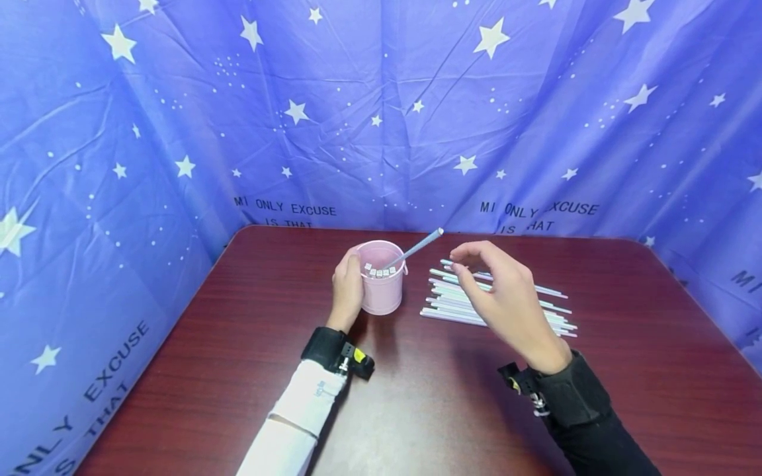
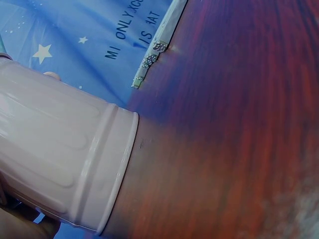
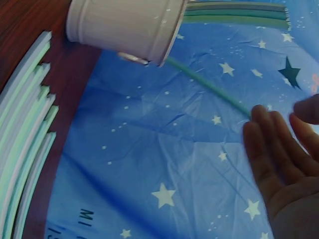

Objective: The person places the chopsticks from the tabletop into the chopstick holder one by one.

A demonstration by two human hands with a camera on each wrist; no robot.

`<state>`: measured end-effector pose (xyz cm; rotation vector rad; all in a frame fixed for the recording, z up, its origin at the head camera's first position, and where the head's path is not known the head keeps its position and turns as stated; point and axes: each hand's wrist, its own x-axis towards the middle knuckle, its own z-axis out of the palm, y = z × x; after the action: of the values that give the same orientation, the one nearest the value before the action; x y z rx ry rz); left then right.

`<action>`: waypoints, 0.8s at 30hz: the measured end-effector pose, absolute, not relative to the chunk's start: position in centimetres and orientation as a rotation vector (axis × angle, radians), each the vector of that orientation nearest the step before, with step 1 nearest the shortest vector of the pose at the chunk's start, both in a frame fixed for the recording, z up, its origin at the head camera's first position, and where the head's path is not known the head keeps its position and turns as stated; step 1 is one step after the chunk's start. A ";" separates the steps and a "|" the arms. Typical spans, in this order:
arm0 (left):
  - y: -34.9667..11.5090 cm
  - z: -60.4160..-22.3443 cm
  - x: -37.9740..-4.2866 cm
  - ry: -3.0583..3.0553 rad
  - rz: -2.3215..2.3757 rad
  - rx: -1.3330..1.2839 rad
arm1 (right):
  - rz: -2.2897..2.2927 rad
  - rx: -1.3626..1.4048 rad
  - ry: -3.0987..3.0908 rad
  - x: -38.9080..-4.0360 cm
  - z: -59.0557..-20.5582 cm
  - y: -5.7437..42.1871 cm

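My left hand [image 1: 348, 285] grips a pink bucket [image 1: 383, 296] from its left side, the fingers curled round the wall. The bucket stands upright on the table. A pale blue straw-like stick [image 1: 419, 245] leans out over its right rim. Several more sticks [image 3: 239, 14] poke out of it together, their white ends showing near the rim in the head view. My right hand [image 1: 506, 297] hovers over a pile of similar sticks, with thumb and fingers apart and nothing between them. In the right wrist view its fingertips [image 3: 259, 114] appear close to the leaning stick's end.
The pile of pastel sticks [image 1: 452, 297] lies side by side on the dark red wooden table [image 1: 405, 410], right of the bucket. A blue curtain [image 1: 381, 132] with white stars hangs behind the table and along both sides.
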<state>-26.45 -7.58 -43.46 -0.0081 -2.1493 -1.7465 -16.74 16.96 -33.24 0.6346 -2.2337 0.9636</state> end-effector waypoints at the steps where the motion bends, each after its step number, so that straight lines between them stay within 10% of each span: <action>1: -7.6 -43.4 -26.5 -2.149 -1.749 -0.007 | 0.939 0.631 -2.273 -16.9 -33.4 17.1; 24: -7.5 -43.5 -26.5 -2.133 -1.754 0.001 | 0.632 0.916 -3.056 -20.4 -39.5 19.1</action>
<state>-26.47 -7.52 -43.48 0.0012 -2.1330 -1.7542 -20.37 19.14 -39.51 0.9160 -3.0559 0.6323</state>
